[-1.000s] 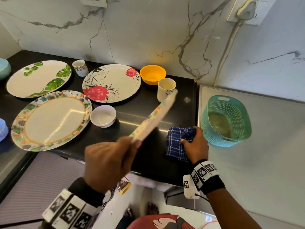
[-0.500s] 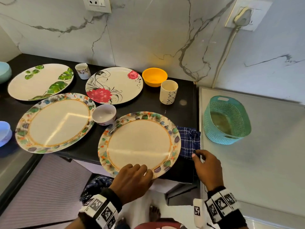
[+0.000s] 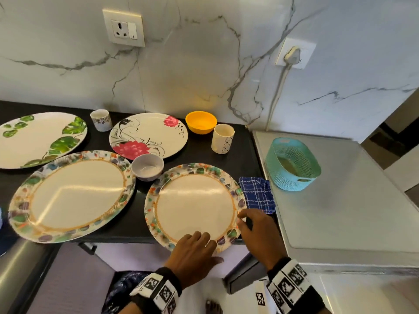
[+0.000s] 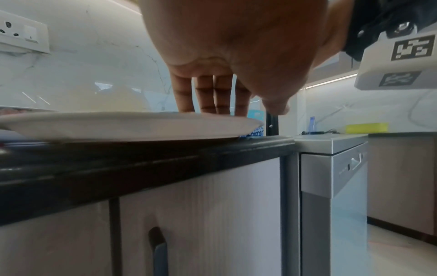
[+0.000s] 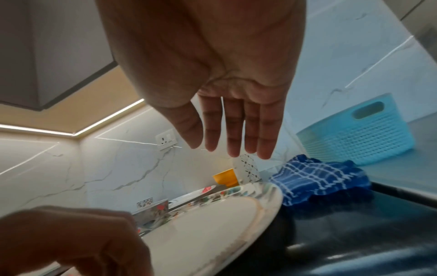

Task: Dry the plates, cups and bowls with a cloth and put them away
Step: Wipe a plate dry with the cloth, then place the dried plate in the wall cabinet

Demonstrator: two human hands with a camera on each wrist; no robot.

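Note:
A plate with a colourful leaf rim (image 3: 195,205) lies flat on the black counter (image 3: 204,155), its near edge over the counter's front. My left hand (image 3: 192,248) rests straight fingers (image 4: 208,97) on the plate's (image 4: 118,125) near rim. My right hand (image 3: 256,230) hovers by the plate's right rim with straight fingers (image 5: 236,130) that hold nothing. A blue checked cloth (image 3: 257,194) lies crumpled just beyond that hand, partly under the plate's right edge (image 5: 212,224).
On the counter stand a matching plate (image 3: 70,196), a green-leaf plate (image 3: 38,139), a red-flower plate (image 3: 148,134), a small bowl (image 3: 147,166), an orange bowl (image 3: 200,122) and two cups (image 3: 222,138) (image 3: 101,120). A teal basket (image 3: 292,164) sits on the steel top (image 3: 353,211) at right.
The plate went from tilted on edge in my left hand to flat on the counter. My right hand let go of the cloth and moved to the plate's right rim.

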